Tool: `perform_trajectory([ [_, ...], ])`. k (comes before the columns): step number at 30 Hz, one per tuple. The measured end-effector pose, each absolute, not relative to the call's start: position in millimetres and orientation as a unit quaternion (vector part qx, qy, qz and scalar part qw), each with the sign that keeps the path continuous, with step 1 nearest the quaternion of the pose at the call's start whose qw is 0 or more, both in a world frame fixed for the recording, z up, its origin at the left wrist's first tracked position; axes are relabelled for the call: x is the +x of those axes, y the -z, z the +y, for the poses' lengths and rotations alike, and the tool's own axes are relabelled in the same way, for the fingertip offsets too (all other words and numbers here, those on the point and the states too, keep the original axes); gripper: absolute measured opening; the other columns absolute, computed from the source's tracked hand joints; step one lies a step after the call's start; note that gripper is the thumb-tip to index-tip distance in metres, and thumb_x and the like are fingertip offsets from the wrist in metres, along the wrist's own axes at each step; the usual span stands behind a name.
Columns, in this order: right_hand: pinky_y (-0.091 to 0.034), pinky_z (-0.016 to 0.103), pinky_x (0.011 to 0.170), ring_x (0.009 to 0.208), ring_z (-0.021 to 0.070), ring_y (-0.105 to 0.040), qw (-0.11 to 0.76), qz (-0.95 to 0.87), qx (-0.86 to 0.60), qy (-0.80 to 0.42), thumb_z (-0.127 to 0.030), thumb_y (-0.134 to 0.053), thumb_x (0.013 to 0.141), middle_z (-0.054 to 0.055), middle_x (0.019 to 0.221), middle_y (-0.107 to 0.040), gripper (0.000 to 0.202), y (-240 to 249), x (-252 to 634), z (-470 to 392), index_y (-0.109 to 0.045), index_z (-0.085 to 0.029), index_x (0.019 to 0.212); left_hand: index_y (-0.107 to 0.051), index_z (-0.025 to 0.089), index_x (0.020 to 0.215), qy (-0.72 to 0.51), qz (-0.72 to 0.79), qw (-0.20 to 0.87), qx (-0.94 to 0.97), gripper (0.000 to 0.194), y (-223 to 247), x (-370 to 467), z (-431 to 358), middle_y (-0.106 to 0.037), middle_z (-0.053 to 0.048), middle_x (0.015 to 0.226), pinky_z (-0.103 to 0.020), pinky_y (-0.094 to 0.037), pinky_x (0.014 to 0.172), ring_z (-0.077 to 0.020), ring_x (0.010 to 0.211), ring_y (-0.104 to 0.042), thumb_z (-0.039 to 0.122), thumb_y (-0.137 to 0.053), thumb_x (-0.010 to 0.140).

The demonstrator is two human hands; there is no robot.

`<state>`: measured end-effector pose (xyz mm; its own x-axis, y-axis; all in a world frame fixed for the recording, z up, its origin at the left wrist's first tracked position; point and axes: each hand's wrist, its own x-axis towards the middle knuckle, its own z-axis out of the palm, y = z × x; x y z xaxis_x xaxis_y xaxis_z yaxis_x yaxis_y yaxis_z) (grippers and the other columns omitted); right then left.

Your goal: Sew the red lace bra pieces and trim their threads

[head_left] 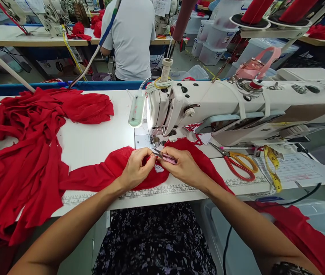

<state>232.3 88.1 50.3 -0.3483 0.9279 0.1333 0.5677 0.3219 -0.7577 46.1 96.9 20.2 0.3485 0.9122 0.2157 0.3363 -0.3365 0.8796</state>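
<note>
My right hand (183,164) is closed around small pink thread snips (168,158), their blades pointing left toward my other fingertips. My left hand (139,165) pinches at the edge of a red garment piece (119,162), right by the snips' tips; any thread between the fingers is too fine to make out. The red fabric lies across the table front and runs under both hands. Just beyond them is the needle area of a white sewing machine (208,99), with its presser foot (155,141) close to my fingertips.
A large heap of red fabric (33,126) covers the table's left side. Orange-handled scissors (241,164), a yellow tape measure (271,168) and a paper sheet (302,168) lie at right. Below stands a clear plastic bin (317,214). A person in white (133,38) sits ahead.
</note>
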Motion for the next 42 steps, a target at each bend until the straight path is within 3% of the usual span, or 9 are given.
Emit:
perform_trajectory([
  [9, -0.026, 0.023, 0.052, 0.058, 0.0091, -0.034, 0.361, -0.681, -0.506, -0.387, -0.032, -0.058, 0.086, -0.006, 0.061, -0.038, 0.024, -41, 223, 88, -0.048, -0.02, 0.068, -0.047, 0.021, 0.079, -0.386, 0.439, 0.401, 0.705, 0.017, -18, 46, 95, -0.052, 0.0, 0.076, -0.029, -0.037, 0.068, -0.0157, 0.072, -0.046, 0.028, -0.045, 0.094],
  [17, -0.029, 0.023, 0.052, 0.059, 0.0098, -0.037, 0.367, -0.66, -0.516, -0.405, -0.036, -0.059, 0.087, -0.005, 0.063, -0.042, 0.022, -38, 223, 86, -0.054, -0.02, 0.073, -0.049, 0.021, 0.082, -0.386, 0.422, 0.435, 0.695, 0.019, -20, 46, 97, -0.053, -0.001, 0.078, -0.029, -0.039, 0.067, -0.0157, 0.072, -0.047, 0.032, -0.043, 0.097],
  [23, -0.038, 0.024, 0.057, 0.06, 0.0112, -0.049, 0.387, -0.657, -0.546, -0.346, -0.039, -0.064, 0.086, -0.003, 0.073, -0.06, 0.028, -43, 229, 78, -0.064, -0.021, 0.108, -0.049, 0.021, 0.083, -0.389, 0.409, 0.407, 0.718, 0.019, -20, 46, 98, -0.053, -0.001, 0.079, -0.031, -0.039, 0.076, -0.0167, 0.077, -0.047, 0.029, -0.042, 0.098],
  [27, -0.033, 0.023, 0.054, 0.059, 0.0097, -0.042, 0.37, -0.669, -0.516, -0.386, -0.033, -0.059, 0.088, -0.005, 0.065, -0.05, 0.014, -44, 225, 82, -0.061, -0.02, 0.085, -0.048, 0.021, 0.084, -0.391, 0.402, 0.402, 0.724, 0.018, -17, 46, 98, -0.052, -0.001, 0.08, -0.032, -0.039, 0.076, -0.0169, 0.077, -0.046, 0.029, -0.042, 0.098],
  [29, -0.028, 0.023, 0.051, 0.057, 0.009, -0.036, 0.371, -0.66, -0.514, -0.403, -0.032, -0.058, 0.087, -0.006, 0.062, -0.041, 0.019, -42, 221, 86, -0.054, -0.02, 0.073, -0.048, 0.02, 0.085, -0.394, 0.398, 0.417, 0.716, 0.018, -16, 46, 97, -0.051, -0.001, 0.08, -0.031, -0.039, 0.073, -0.0166, 0.076, -0.045, 0.03, -0.041, 0.099],
  [33, -0.029, 0.023, 0.051, 0.056, 0.009, -0.036, 0.373, -0.653, -0.511, -0.417, -0.035, -0.055, 0.089, -0.006, 0.062, -0.041, 0.023, -37, 218, 88, -0.051, -0.02, 0.071, -0.048, 0.02, 0.085, -0.396, 0.396, 0.438, 0.703, 0.019, -15, 45, 98, -0.049, -0.001, 0.079, -0.03, -0.039, 0.069, -0.016, 0.074, -0.044, 0.031, -0.041, 0.099],
  [36, -0.034, 0.023, 0.053, 0.056, 0.0097, -0.046, 0.361, -0.684, -0.545, -0.323, -0.036, -0.059, 0.089, -0.005, 0.064, -0.055, 0.017, -38, 221, 81, -0.06, -0.02, 0.087, -0.048, 0.02, 0.084, -0.396, 0.402, 0.439, 0.7, 0.02, -17, 45, 99, -0.05, -0.001, 0.08, -0.031, -0.04, 0.071, -0.0161, 0.075, -0.045, 0.031, -0.041, 0.099],
  [39, -0.036, 0.024, 0.056, 0.057, 0.0108, -0.056, 0.339, -0.765, -0.54, -0.094, -0.036, -0.059, 0.092, -0.002, 0.072, -0.068, 0.021, -44, 227, 67, -0.061, -0.018, 0.105, -0.048, 0.021, 0.084, -0.398, 0.405, 0.435, 0.699, 0.02, -17, 45, 99, -0.051, -0.002, 0.082, -0.031, -0.041, 0.074, -0.0167, 0.077, -0.047, 0.031, -0.04, 0.099],
  [42, -0.035, 0.026, 0.057, 0.058, 0.0109, -0.059, 0.274, -0.829, -0.474, 0.116, -0.029, -0.055, 0.097, 0.0, 0.07, -0.068, 0.016, -51, 229, 56, -0.062, -0.015, 0.099, -0.048, 0.021, 0.084, -0.402, 0.402, 0.424, 0.705, 0.019, -16, 45, 99, -0.052, -0.002, 0.081, -0.032, -0.041, 0.074, -0.0172, 0.077, -0.048, 0.03, -0.04, 0.099],
])
